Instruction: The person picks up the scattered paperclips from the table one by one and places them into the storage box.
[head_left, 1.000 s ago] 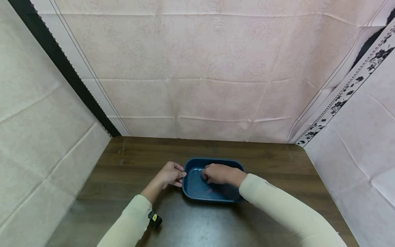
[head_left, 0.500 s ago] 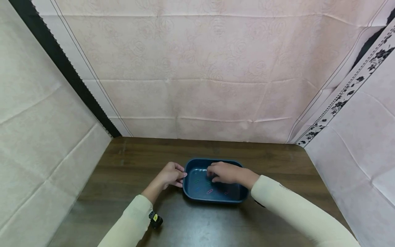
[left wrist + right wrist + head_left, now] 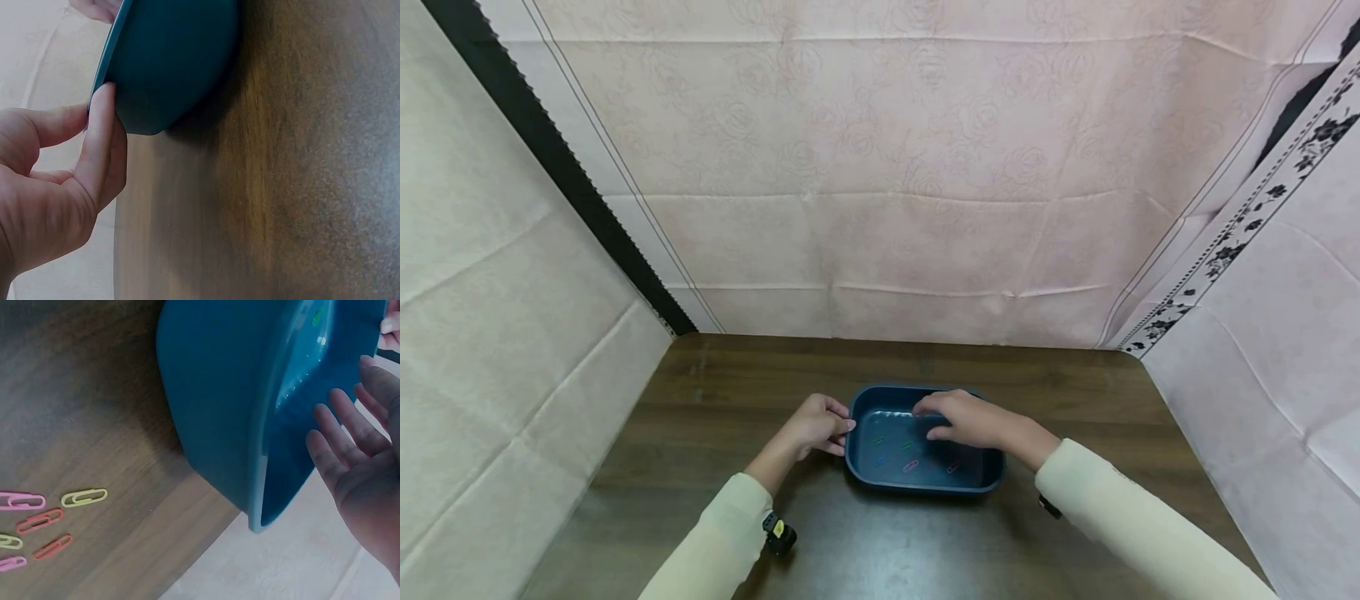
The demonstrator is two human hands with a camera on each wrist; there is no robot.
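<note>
A dark blue rectangular tray point(image 3: 917, 487) sits on the wooden table. My left hand point(image 3: 816, 425) pinches its left rim between thumb and fingers, seen close in the left wrist view. Over the tray's right part, my right hand point(image 3: 973, 421) hangs with its fingers spread and nothing held. In the right wrist view its relaxed fingers point(image 3: 353, 425) are above the tray's opening. On the tray floor lie several small paper clips: a pink paper clip point(image 3: 911, 466), a red paper clip point(image 3: 953, 467), green paper clips point(image 3: 906, 445) and a blue paper clip point(image 3: 881, 460).
Outside the tray, several loose paper clips lie on the table in the right wrist view, among them a yellow paper clip point(image 3: 84, 498) and a pink paper clip point(image 3: 22, 500). Pale cloth point(image 3: 887, 167) hangs behind the table point(image 3: 737, 367) and on both sides.
My right hand has shifted right within the tray, its fingers opening from a bunched pose. A red paper clip has come into sight beneath it. The left hand stays at the rim.
</note>
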